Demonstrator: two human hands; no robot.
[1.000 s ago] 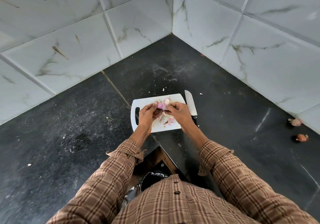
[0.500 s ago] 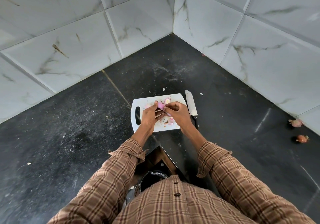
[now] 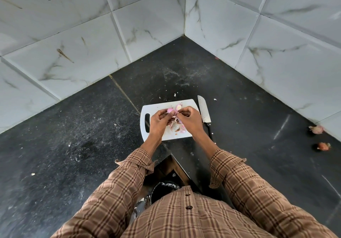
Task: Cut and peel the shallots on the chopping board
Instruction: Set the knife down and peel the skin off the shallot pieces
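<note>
A small white chopping board with a handle slot on its left lies on the black counter. Above it my left hand holds a pink shallot in curled fingers. My right hand pinches at the skin on the shallot's right side. A cut shallot half lies on the board just beyond my fingers. Loose peels and pieces sit on the board between my hands. A knife lies flat beside the board's right edge, blade pointing away from me.
Two unpeeled shallots lie far right on the counter by the tiled wall. White marbled walls meet in a corner behind the board. A bin with a dark liner stands below the counter's inner corner.
Both hands stayed over the board with the shallot. My right hand's fingers shifted slightly along the shallot's skin. The knife and board have not moved.
</note>
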